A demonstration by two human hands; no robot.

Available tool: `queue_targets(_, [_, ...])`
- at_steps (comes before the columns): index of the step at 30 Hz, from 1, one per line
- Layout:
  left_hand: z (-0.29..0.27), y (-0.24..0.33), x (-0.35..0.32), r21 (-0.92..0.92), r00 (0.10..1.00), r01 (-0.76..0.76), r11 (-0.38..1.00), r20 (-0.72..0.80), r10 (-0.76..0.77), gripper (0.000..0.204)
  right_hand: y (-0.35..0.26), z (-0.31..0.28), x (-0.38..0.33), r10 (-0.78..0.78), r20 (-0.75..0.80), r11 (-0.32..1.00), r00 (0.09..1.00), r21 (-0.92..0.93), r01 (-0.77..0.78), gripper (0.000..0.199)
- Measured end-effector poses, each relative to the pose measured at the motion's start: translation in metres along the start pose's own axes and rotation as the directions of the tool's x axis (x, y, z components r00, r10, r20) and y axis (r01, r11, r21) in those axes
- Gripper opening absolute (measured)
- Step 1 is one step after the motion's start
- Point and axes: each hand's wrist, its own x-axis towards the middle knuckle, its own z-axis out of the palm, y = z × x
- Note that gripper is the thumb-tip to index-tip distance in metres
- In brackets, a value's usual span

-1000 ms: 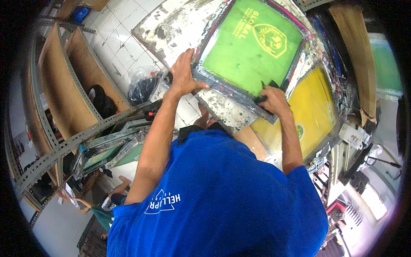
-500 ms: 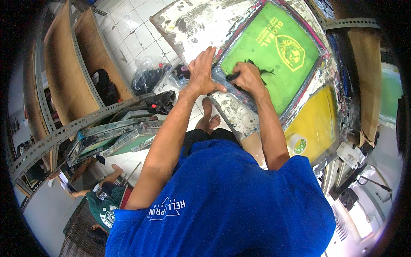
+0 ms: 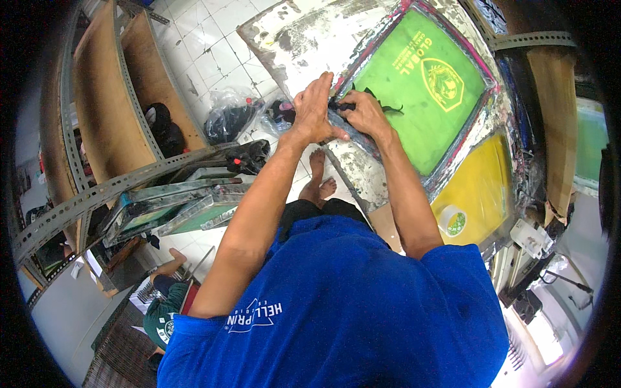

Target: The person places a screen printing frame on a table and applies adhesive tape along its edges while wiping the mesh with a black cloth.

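Observation:
A screen printing frame [image 3: 447, 141] with green mesh lies flat on a paint-stained tabletop; a yellow crest and lettering show on the mesh [image 3: 414, 71]. My left hand [image 3: 315, 115] rests at the frame's near left edge, fingers stretched out and thumb spread along the edge. My right hand [image 3: 366, 115] is closed on a black cloth [image 3: 392, 109] whose loose ends trail over the mesh. It presses the cloth at the inner side of that same edge, close to my left hand.
A yellow screen [image 3: 479, 184] with a roll of tape [image 3: 453, 220] on it lies nearer on the right. Metal shelving [image 3: 103, 187] holding more screens stands at left. Plastic bags [image 3: 226, 119] sit on the tiled floor. Another person [image 3: 162, 317] is at lower left.
My right hand has slid left with the black cloth, from the mesh to the frame's edge beside my left hand. My left hand stays at the frame. The whole view has shifted slightly.

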Motion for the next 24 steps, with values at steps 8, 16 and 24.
queue_targets(8, [-0.001, 0.003, -0.001, 0.011, 1.0, 0.018, 1.0, 0.002, -0.018, 0.153, -0.002, 0.005, 0.009, 0.121, 0.058, 0.97, 0.991, 0.204, -0.13, 0.028])
queue_targets(16, [-0.002, 0.002, 0.001, 0.006, 0.999, 0.018, 1.0, 0.036, -0.019, 0.152, -0.008, 0.007, -0.001, 0.131, 0.025, 0.955, 0.991, 0.267, -0.133, 0.026])
queue_targets(24, [-0.002, 0.002, -0.002, 0.106, 0.998, 0.01, 0.994, 0.054, -0.016, 0.133, -0.005, -0.045, -0.058, 0.31, 0.23, 0.95, 0.923, -0.11, -0.292, 0.028])
